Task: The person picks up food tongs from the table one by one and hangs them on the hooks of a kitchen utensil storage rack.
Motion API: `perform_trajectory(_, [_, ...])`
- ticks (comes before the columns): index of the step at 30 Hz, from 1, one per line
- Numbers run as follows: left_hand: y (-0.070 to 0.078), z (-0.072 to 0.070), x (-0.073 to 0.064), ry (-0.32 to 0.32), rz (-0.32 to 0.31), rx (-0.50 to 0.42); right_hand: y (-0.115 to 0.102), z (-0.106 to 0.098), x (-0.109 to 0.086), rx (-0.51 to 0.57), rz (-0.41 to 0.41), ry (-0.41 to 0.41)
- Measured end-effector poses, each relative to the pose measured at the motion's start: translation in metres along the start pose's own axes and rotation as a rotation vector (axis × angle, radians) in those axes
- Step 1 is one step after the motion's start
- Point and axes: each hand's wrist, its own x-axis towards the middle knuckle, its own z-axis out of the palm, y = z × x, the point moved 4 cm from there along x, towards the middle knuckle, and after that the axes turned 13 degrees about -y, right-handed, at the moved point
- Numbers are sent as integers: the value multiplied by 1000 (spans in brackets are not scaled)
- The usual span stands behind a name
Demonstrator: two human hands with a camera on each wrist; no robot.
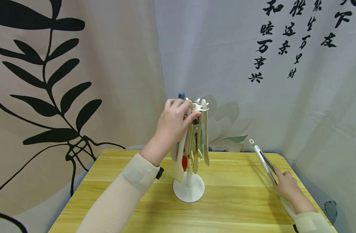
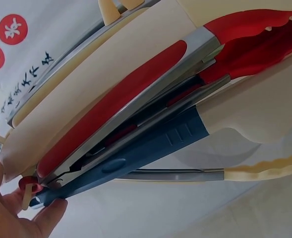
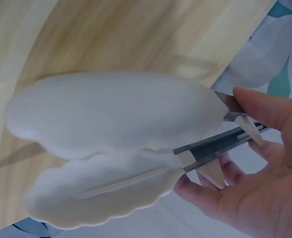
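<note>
A white utensil rack stands on the table, hung with several kitchen tools. My left hand is at its top, thumb and index finger around the white hooks; the exact contact is partly hidden. In the left wrist view, the fingers are close to red-handled tongs and a blue-handled utensil with a pale head. My right hand grips metal tongs at the table's right side, loop end up. In the right wrist view, their pale scalloped heads are parted, with fingers around the arms.
The wooden table has its back edge near a printed curtain. Black leaf shapes are at left and dark characters at right. Cream-tipped tongs hang at the rack's front, beside other pale tools.
</note>
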Motion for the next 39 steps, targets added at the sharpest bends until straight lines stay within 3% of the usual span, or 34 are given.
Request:
perform_trajectory(20, [4,2,0,21,-16,45,-57,-7,-12,-8,-146,207])
perform_trajectory(39, [7,3,0,34,-30,78,-96,-16,-21,32,-247,289])
